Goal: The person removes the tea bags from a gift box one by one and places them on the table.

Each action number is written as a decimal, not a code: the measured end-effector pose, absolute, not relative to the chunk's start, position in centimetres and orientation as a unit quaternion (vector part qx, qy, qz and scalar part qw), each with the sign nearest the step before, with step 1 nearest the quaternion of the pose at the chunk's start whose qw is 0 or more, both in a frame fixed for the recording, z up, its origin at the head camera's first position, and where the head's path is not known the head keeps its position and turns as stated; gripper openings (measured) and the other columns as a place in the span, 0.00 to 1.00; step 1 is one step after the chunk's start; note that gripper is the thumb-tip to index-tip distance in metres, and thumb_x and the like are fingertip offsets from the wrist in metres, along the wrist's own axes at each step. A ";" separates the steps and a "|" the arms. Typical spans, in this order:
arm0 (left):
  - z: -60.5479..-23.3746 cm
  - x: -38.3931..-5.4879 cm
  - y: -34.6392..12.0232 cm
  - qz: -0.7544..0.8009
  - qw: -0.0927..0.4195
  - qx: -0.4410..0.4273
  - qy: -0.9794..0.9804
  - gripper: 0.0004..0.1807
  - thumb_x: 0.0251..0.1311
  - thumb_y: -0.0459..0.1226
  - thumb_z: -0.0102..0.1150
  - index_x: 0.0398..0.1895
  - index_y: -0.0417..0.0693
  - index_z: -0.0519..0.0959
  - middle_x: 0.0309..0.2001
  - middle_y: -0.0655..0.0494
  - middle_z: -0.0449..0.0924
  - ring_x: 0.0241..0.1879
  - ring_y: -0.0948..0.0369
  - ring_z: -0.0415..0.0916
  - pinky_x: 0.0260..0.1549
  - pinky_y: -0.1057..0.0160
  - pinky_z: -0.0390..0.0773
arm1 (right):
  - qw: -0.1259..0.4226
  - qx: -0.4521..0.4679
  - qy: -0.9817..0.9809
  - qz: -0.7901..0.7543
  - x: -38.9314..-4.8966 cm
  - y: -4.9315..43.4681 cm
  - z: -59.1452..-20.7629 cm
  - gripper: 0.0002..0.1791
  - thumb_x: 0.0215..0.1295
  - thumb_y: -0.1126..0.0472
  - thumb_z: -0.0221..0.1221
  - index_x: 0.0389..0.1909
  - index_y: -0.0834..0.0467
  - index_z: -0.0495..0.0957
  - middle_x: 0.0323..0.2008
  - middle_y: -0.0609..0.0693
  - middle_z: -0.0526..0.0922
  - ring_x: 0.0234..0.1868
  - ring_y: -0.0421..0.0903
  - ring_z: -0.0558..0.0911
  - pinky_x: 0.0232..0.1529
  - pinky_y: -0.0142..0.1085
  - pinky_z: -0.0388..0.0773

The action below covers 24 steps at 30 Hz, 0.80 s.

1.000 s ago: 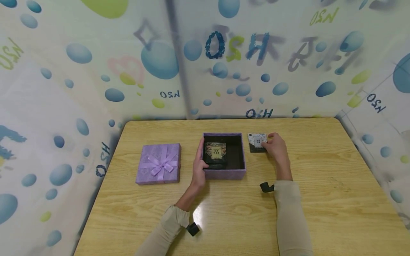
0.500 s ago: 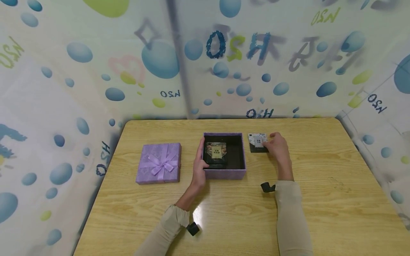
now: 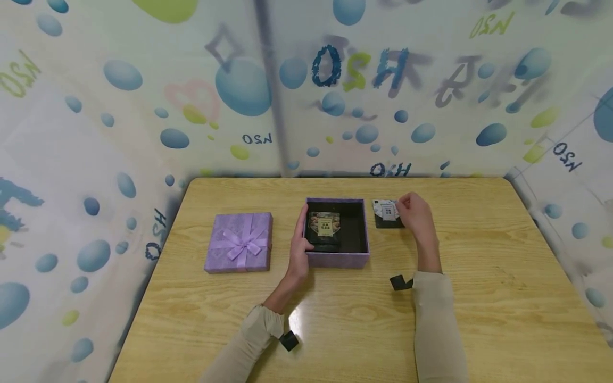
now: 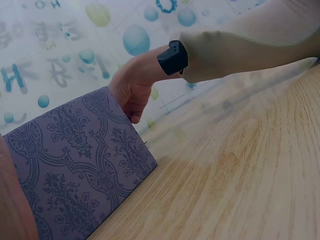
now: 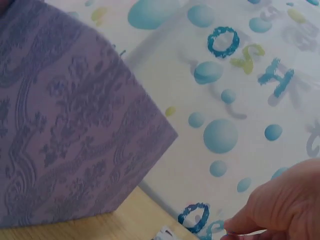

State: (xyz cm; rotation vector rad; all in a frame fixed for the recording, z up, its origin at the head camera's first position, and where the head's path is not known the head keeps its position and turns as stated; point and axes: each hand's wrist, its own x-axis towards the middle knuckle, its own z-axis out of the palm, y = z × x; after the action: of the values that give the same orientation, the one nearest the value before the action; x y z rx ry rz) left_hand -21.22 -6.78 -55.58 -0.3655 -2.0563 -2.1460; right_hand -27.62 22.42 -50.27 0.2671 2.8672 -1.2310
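Note:
In the head view, a purple gift box (image 3: pixel 337 260) stands with its top off. My left hand (image 3: pixel 299 252) grips its left side, thumb over the rim, fingers along the outside wall. A black square packet (image 3: pixel 325 229) with a pale label lies in the box's left part. Right of the box, a white-and-black square packet (image 3: pixel 387 213) lies flat on the table. My right hand (image 3: pixel 416 215) is at that packet's right edge with bent fingers, covering part of it. In the right wrist view, thumb and fingertips are close together; whether anything is between them is hidden.
A purple box lid (image 3: pixel 239 244) with a ribbon bow rests at the left on the wooden table (image 3: pixel 345 319). A curtain wall (image 3: pixel 354 111) printed with bubbles rises behind the table's back edge. Black camera mounts sit on both wrists.
My right hand has shifted slightly up and right at the white-and-black packet; its thumb no longer shows over the label. The left hand keeps its hold on the box.

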 end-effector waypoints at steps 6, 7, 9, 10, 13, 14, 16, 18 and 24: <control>-55.6 -21.2 -6.7 -0.713 0.081 -0.122 -0.686 0.47 0.56 0.25 0.30 0.86 0.48 0.50 0.85 0.52 0.46 0.82 0.52 0.43 0.34 0.62 0.61 | 0.017 0.078 0.917 -0.392 -27.3 21.2 -48.7 0.19 0.82 0.58 0.47 0.57 0.69 0.73 0.50 0.65 0.79 0.47 0.58 0.77 0.44 0.46 0.75; -55.6 -21.2 -6.7 -0.714 0.081 -0.122 -0.685 0.47 0.56 0.25 0.30 0.86 0.48 0.50 0.85 0.52 0.46 0.82 0.53 0.42 0.34 0.62 0.61 | 0.017 0.077 0.917 -0.391 -27.3 21.0 -48.5 0.18 0.82 0.58 0.47 0.57 0.69 0.73 0.49 0.65 0.79 0.46 0.57 0.77 0.43 0.46 0.75; -55.5 -21.2 -6.7 -0.714 0.080 -0.120 -0.685 0.47 0.56 0.24 0.30 0.86 0.49 0.50 0.85 0.53 0.46 0.82 0.54 0.41 0.36 0.61 0.62 | 0.014 0.071 0.919 -0.387 -27.1 20.8 -48.1 0.18 0.81 0.58 0.48 0.57 0.69 0.74 0.49 0.65 0.79 0.46 0.57 0.77 0.43 0.45 0.75; -55.5 -21.2 -6.7 -0.714 0.080 -0.120 -0.686 0.47 0.56 0.24 0.30 0.86 0.49 0.51 0.85 0.53 0.46 0.83 0.54 0.40 0.37 0.59 0.63 | 0.011 0.067 0.921 -0.384 -27.0 20.6 -48.0 0.18 0.81 0.59 0.48 0.57 0.69 0.74 0.48 0.64 0.79 0.45 0.57 0.77 0.42 0.45 0.75; -55.6 -21.2 -6.7 -0.715 0.079 -0.120 -0.684 0.47 0.56 0.24 0.30 0.86 0.49 0.50 0.85 0.54 0.46 0.83 0.55 0.39 0.43 0.55 0.63 | -0.002 0.049 0.927 -0.372 -26.8 20.2 -47.6 0.16 0.79 0.61 0.48 0.55 0.68 0.76 0.46 0.64 0.80 0.41 0.56 0.77 0.40 0.44 0.75; -55.6 -21.2 -6.7 -0.714 0.079 -0.120 -0.685 0.47 0.56 0.24 0.30 0.86 0.50 0.50 0.85 0.54 0.46 0.83 0.55 0.39 0.44 0.54 0.63 | -0.006 0.042 0.928 -0.370 -26.7 20.1 -47.5 0.15 0.78 0.62 0.48 0.54 0.68 0.76 0.45 0.63 0.80 0.40 0.56 0.78 0.39 0.44 0.75; -55.7 -21.2 -6.7 -0.715 0.078 -0.120 -0.684 0.47 0.56 0.24 0.30 0.86 0.49 0.50 0.85 0.54 0.46 0.83 0.55 0.38 0.45 0.52 0.63 | -0.014 0.030 0.929 -0.368 -26.5 19.7 -47.2 0.15 0.76 0.63 0.48 0.52 0.67 0.77 0.43 0.62 0.81 0.38 0.55 0.78 0.36 0.43 0.75; -55.7 -21.3 -6.6 -0.717 0.078 -0.119 -0.683 0.47 0.56 0.25 0.30 0.86 0.49 0.50 0.85 0.54 0.46 0.83 0.55 0.39 0.45 0.52 0.63 | -0.022 0.018 0.929 -0.368 -26.3 19.3 -46.9 0.15 0.75 0.63 0.48 0.51 0.67 0.77 0.43 0.63 0.81 0.36 0.55 0.79 0.35 0.43 0.75; -55.7 -21.3 -6.6 -0.725 0.075 -0.113 -0.675 0.48 0.55 0.23 0.31 0.86 0.50 0.51 0.85 0.54 0.46 0.83 0.55 0.38 0.52 0.49 0.61 | -0.049 -0.028 0.929 -0.366 -26.0 18.0 -46.5 0.13 0.75 0.64 0.51 0.49 0.69 0.78 0.42 0.64 0.83 0.39 0.58 0.81 0.40 0.48 0.77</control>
State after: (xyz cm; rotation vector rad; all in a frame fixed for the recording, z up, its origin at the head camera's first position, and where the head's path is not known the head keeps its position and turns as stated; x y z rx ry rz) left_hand -21.30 -6.56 -55.71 -0.3378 -2.0248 -2.1756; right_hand -25.97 18.03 -46.53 -0.0909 3.0123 -1.1861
